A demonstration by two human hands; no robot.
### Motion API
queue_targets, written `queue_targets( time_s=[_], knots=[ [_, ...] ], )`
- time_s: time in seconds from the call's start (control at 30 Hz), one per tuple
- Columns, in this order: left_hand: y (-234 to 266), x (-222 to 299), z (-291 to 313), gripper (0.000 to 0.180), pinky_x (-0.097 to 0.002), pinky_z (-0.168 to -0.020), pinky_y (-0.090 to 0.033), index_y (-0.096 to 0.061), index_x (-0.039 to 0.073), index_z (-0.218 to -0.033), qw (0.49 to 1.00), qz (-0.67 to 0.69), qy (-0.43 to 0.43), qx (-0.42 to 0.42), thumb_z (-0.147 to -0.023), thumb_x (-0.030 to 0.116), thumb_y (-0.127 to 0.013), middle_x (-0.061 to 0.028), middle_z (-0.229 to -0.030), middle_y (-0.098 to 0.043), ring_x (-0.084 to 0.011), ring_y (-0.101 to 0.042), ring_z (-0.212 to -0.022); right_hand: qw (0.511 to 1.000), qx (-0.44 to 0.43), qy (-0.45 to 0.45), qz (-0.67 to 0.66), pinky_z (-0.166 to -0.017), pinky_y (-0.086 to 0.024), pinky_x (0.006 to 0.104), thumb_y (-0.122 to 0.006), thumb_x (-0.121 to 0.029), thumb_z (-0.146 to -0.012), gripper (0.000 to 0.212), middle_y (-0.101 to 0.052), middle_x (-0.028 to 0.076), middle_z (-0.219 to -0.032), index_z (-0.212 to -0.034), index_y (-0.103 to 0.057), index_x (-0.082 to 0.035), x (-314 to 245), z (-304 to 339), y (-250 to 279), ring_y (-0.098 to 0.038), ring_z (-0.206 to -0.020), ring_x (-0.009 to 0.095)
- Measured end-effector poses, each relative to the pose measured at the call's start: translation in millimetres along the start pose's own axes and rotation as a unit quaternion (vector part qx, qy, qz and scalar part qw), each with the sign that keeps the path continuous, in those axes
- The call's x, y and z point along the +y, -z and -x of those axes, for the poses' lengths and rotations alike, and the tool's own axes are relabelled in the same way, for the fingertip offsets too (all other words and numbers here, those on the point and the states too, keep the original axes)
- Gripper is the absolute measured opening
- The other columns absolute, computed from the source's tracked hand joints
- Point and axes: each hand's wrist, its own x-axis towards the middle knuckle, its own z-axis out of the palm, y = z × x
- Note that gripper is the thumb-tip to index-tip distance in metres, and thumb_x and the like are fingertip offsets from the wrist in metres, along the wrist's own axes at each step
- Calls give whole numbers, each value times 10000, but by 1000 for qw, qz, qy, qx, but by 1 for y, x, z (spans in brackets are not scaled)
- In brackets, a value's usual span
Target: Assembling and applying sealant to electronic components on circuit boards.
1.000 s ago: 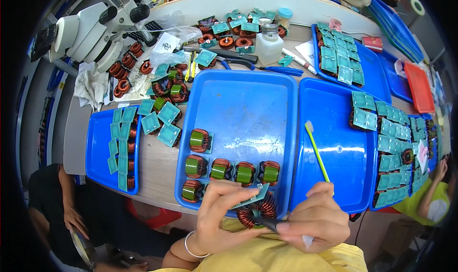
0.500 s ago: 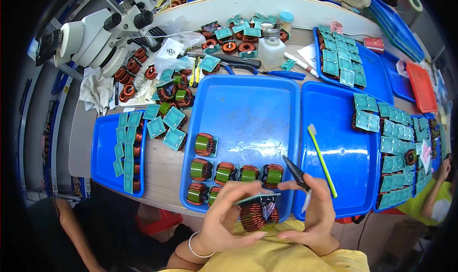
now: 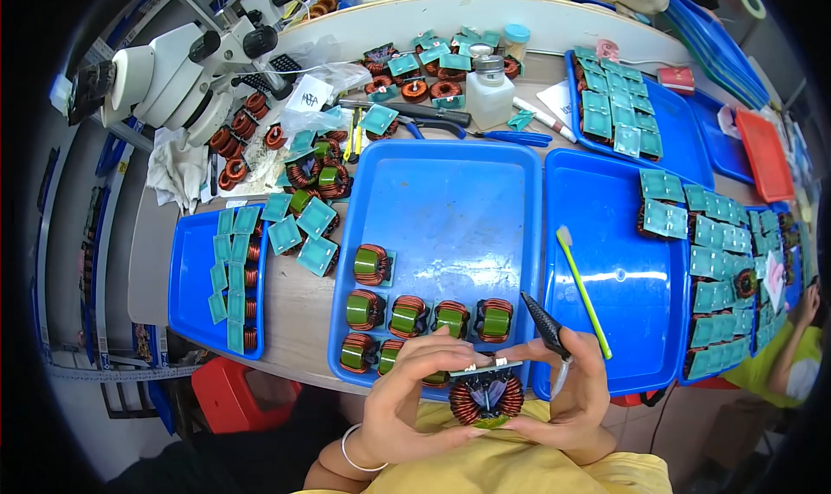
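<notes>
My left hand (image 3: 405, 400) and my right hand (image 3: 575, 400) together grip a copper-wound toroidal coil (image 3: 487, 399) by its edges, above my lap at the tray's near edge. A thin board tops the coil, with dark, shiny material in its middle and green at the bottom. Tucked in my right hand is a black tapered tool (image 3: 545, 325), its tip pointing up and left and a clear tail hanging below. Several green-banded coils (image 3: 408, 316) stand in the middle blue tray (image 3: 441, 169), some partly hidden by my left hand.
The right blue tray (image 3: 606, 321) holds a yellow-green brush (image 3: 582, 290). Coils with teal boards (image 3: 718, 277) fill trays at both sides. Behind are pliers (image 3: 433, 129), a dispenser bottle (image 3: 490, 94) and a microscope (image 3: 164, 65). A red stool (image 3: 234, 394) stands at lower left.
The coil has turned to face me more squarely, and my right fingers have closed in onto it. At lower left, another person's arm has gone from view, revealing more of the red stool.
</notes>
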Motion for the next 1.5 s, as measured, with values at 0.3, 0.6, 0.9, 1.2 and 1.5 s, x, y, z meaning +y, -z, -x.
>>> queue_targets(
  time_s=[0.3,0.6,0.9,1.2,1.5],
  knots=[
    [3,0,0,591,-455,-1012,-282,-512,-15,-1107,1000,-25,-12,-8,-585,39,-784,-135,-1109,-584,-269,-464,-1116,999,-4,41,21,-846,-469,374,-816,-39,-597,846,-430,203,-1148,-1273,-319,66,-1,-3,0,-582,-995,337],
    [1,-2,5,628,-416,-1022,-298,-477,-32,-1162,997,67,39,-4,-609,1,-772,-150,-1179,-477,-271,-397,-1194,997,33,65,24,-779,-503,372,-850,-69,-554,877,-436,194,-1132,-1258,-344,61,-7,-9,-4,-604,-932,311],
    [1,-7,5,644,-416,-1013,-307,-441,-21,-1188,995,92,44,-19,-627,-2,-757,-159,-1208,-450,-268,-384,-1214,992,0,96,85,-700,-542,395,-880,-112,-482,1043,-424,151,-1074,-1327,-276,-20,-4,-9,-1,-574,-865,271],
    [-4,3,3,737,-389,-965,-345,-452,-79,-1184,999,6,44,-30,-575,113,-820,-177,-1112,-485,-263,-481,-1081,998,35,58,9,-804,-474,335,-845,-72,-560,869,-472,202,-1097,-1253,-346,86,-8,-12,-5,-585,-948,283],
    [-3,9,0,736,-360,-914,-387,-508,-90,-1125,999,-9,27,-17,-537,187,-855,-178,-1080,-497,-259,-501,-1016,999,37,12,-20,-822,-466,333,-850,-92,-554,874,-456,213,-1105,-1240,-348,110,-9,-10,-5,-576,-954,272]
  ],
)
